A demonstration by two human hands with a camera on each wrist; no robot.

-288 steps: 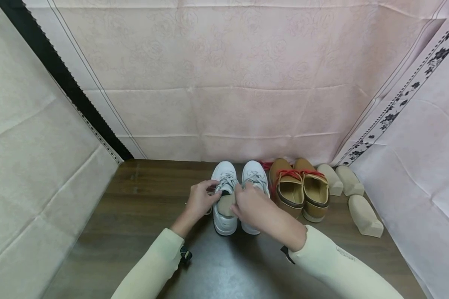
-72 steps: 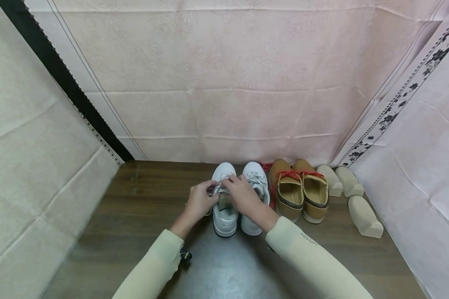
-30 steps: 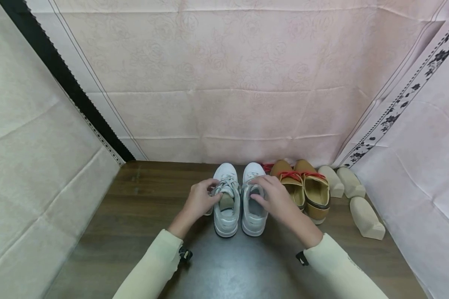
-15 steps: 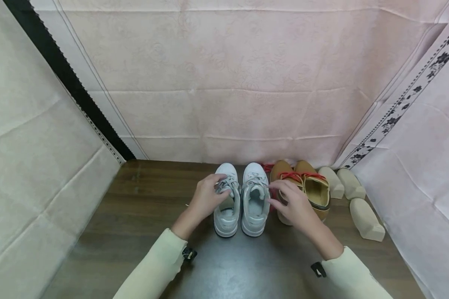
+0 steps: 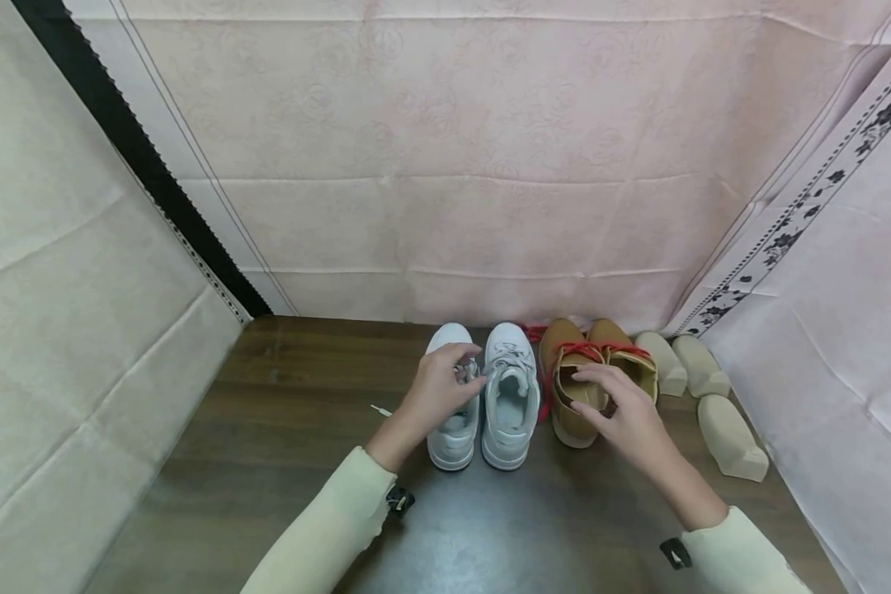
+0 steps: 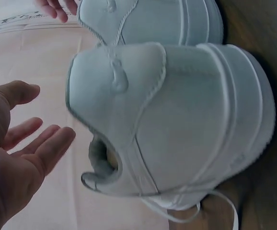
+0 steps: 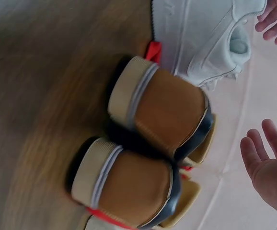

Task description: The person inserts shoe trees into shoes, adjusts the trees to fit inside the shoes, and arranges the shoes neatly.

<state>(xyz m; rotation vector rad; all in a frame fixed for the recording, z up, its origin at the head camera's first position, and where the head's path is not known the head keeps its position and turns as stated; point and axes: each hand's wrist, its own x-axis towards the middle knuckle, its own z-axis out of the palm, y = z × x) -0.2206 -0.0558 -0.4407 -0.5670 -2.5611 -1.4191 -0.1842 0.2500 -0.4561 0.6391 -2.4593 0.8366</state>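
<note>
Your left hand (image 5: 436, 384) is empty, its fingers loosely curved and parted over the left white shoe (image 5: 451, 450), which stands upright just beside the right white shoe (image 5: 505, 450); your right hand (image 5: 633, 422), also holding nothing, is spread over the left brown shoe (image 5: 573, 431). To work well at either opening, it seems best to steady the heel with one hand and guide with the other — gently, so the tongue doesn't fold — keeping the loose white lace (image 5: 381, 410) clear.
</note>
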